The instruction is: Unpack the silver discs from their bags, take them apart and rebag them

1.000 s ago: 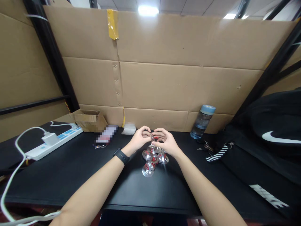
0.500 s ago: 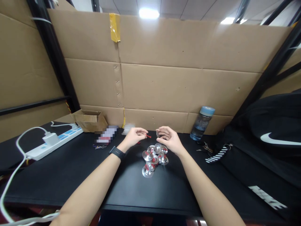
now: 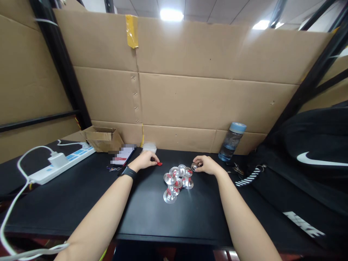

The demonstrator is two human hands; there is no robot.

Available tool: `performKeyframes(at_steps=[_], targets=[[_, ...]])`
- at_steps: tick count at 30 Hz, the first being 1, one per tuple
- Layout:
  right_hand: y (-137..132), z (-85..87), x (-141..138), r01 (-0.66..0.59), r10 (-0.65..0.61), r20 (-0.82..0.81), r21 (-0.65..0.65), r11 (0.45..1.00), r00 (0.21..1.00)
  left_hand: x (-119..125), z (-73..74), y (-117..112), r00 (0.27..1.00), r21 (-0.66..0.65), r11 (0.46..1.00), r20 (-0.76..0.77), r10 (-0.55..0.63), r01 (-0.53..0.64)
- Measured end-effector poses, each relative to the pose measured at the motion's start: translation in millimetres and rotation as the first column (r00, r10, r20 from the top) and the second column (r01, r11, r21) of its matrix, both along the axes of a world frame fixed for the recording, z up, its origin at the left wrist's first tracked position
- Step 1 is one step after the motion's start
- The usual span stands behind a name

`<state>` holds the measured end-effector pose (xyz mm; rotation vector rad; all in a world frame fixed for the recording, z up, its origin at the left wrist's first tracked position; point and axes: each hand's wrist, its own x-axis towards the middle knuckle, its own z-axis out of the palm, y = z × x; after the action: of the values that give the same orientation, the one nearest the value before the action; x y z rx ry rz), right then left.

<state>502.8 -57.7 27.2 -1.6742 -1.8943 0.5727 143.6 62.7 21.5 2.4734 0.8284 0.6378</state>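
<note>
My left hand [image 3: 146, 160] is low over the black table, its fingertips pinched at a small red strap [image 3: 159, 164]. Whether more than one strap lies there I cannot tell. My right hand [image 3: 205, 165] has thumb and fingers closed on a round metal finger cymbal [image 3: 194, 166], close to the tabletop. Between the hands, and a little nearer to me, several shiny finger cymbals [image 3: 176, 182] with red straps lie in a loose, overlapping cluster. Behind my left hand sits a whitish, see-through packet [image 3: 149, 147], partly covered by the hand.
At the left are a white power strip [image 3: 58, 167] with a plugged-in charger, an open cardboard box [image 3: 104, 139] and a phone [image 3: 123, 155]. A water bottle [image 3: 231, 143], keys [image 3: 238, 169] and a black bag [image 3: 293, 174] stand at the right. Cardboard [image 3: 190, 101] walls the back.
My hands have drawn apart. The left went left and down to the red strap at the table; the right moved right and down with the finger cymbal. The cluster stays put.
</note>
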Motion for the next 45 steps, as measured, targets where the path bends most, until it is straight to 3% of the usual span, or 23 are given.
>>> performKeyframes(at_steps=[4, 11, 15, 20, 24, 31, 34, 37, 39, 41, 43, 45], targets=[[0.0, 2.8, -3.0, -0.03, 0.029, 0.067, 0.013, 0.999, 0.997, 10.0, 3.0, -8.8, 0.999, 0.067, 0.997, -0.012, -0.033, 0.033], [-1.0, 5.3, -8.3, -0.042, 0.042, 0.16, -0.003, 0.999, 0.986, 32.9, 21.2, -46.0, 0.932, 0.007, 0.932, -0.011, -0.361, 0.361], [-4.1, 9.5, -18.6, -0.092, 0.083, 0.111, 0.078, 0.993, 0.99, 37.1, 29.4, -57.7, 0.913, -0.027, 0.914, -0.049, -0.405, 0.405], [-12.4, 21.2, -51.2, -0.19, 0.193, 0.002, 0.189, 0.964, 0.981, 39.3, 33.1, -60.4, 0.909, -0.096, 0.906, -0.01, -0.416, 0.413], [-22.0, 26.5, -85.1, -0.336, 0.348, -0.063, 0.149, 0.93, 0.935, 42.2, 38.1, -64.0, 0.919, -0.122, 0.916, 0.148, -0.365, 0.383], [-25.3, 19.0, -110.3, -0.231, 0.246, -0.035, 0.238, 0.943, 0.969, 49.8, 45.2, -76.8, 0.924, -0.045, 0.962, 0.293, -0.245, 0.27], [-19.6, 15.7, -105.4, -0.155, 0.206, -0.19, 0.25, 0.956, 0.96, 51.4, 45.2, -76.8, 0.921, 0.028, 0.991, 0.368, -0.132, 0.131], [-15.3, 17.3, -100.7, -0.044, 0.163, -0.446, 0.264, 0.963, 0.88, 51.8, 41.8, -71.8, 0.885, 0.014, 0.999, 0.465, 0.023, -0.033], [-15.2, 20.6, -100.4, 0.013, 0.15, -0.582, 0.267, 0.964, 0.799, 53.5, 37.9, -68.9, 0.876, -0.071, 0.997, 0.481, 0.027, 0.008], [-16.9, 24.1, -102.3, 0.028, 0.152, -0.656, 0.255, 0.966, 0.739, 57.5, 33.6, -68.4, 0.858, -0.188, 0.972, 0.513, -0.022, 0.137], [-19.3, 25.9, -105.3, 0.007, 0.163, -0.689, 0.238, 0.971, 0.706, 62.8, 29.5, -69.7, 0.814, -0.276, 0.935, 0.581, -0.023, 0.223], [-20.8, 25.3, -107.8, -0.024, 0.18, -0.699, 0.227, 0.974, 0.692, 67.5, 26.1, -71.5, 0.779, -0.322, 0.916, 0.626, 0.017, 0.239]])
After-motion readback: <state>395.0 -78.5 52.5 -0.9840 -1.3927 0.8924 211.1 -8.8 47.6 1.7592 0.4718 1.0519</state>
